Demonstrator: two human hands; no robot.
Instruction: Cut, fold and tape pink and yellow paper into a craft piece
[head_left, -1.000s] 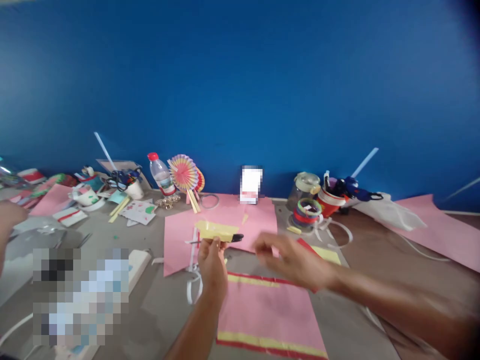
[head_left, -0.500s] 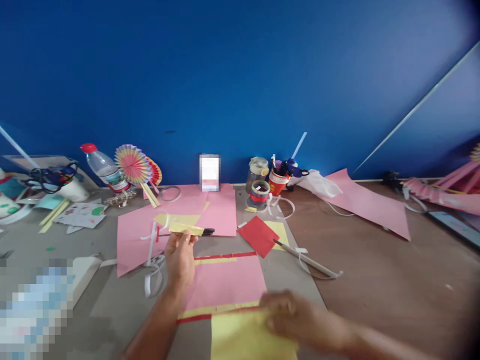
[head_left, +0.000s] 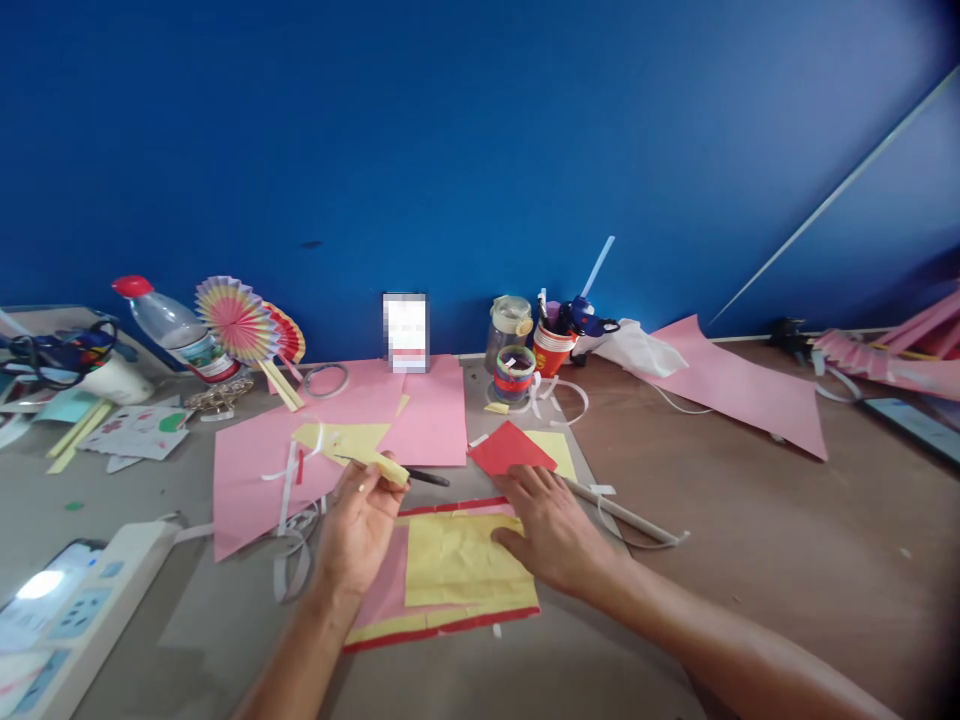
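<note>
My left hand (head_left: 360,525) is closed, pinching a folded yellow paper strip (head_left: 375,462) above the table. My right hand (head_left: 551,525) lies flat with fingers spread on the right edge of a yellow paper sheet (head_left: 457,560). That sheet rests on a pink sheet with red and yellow borders (head_left: 382,605). A black pen (head_left: 427,478) lies just beyond my left hand, partly hidden by the strip. A red paper square (head_left: 506,450) sits beside my right hand's fingertips.
Large pink sheets (head_left: 255,470) cover the table's middle and the right (head_left: 739,385). Along the blue wall stand a water bottle (head_left: 176,330), paper fans (head_left: 240,325), a glass jar (head_left: 510,320), tape rolls (head_left: 514,372) and a red cup of tools (head_left: 555,345). A white power strip (head_left: 82,600) lies front left.
My right hand brought a yellow sheet from the near edge onto the bordered pink sheet and now presses it flat. My left hand kept its hold on the yellow strip. The view drifted right.
</note>
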